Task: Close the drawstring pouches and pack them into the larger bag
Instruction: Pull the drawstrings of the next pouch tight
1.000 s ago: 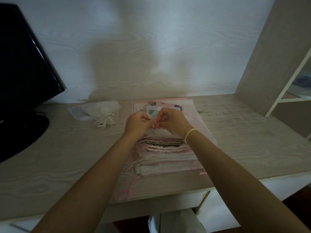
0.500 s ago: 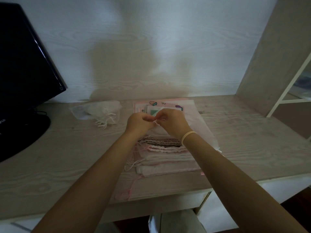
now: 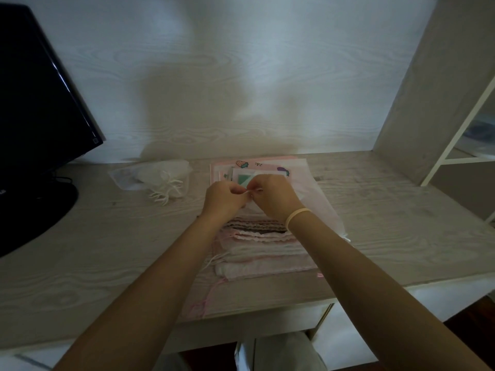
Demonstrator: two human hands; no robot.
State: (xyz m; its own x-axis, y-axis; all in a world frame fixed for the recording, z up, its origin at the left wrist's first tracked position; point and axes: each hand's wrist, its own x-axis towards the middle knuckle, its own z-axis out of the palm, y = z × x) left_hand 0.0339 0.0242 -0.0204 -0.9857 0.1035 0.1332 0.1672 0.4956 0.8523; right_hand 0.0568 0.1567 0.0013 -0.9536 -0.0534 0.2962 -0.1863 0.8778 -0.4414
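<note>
My left hand [image 3: 223, 198] and my right hand [image 3: 276, 196] meet above the middle of the desk, and both pinch the thin white drawstring [image 3: 248, 192] of a sheer pouch held between them. Below my wrists lies a stack of pale pink and white drawstring pouches [image 3: 262, 250] with frilled openings. The stack rests on a larger sheer pink bag [image 3: 321, 199] spread flat on the desk, its pink cords trailing toward the front edge [image 3: 203, 303]. A closed white organza pouch [image 3: 163, 178] lies apart at the back left.
A black monitor [image 3: 40, 103] and its round base stand at the left. Pink printed cards [image 3: 254, 166] lie behind my hands. A grey side panel and a white shelf frame [image 3: 455, 137] rise at the right. The desk's front edge [image 3: 401, 290] runs near my forearms.
My hands have stayed together over the stack, with small finger movements on the drawstring. Nothing else on the desk has moved.
</note>
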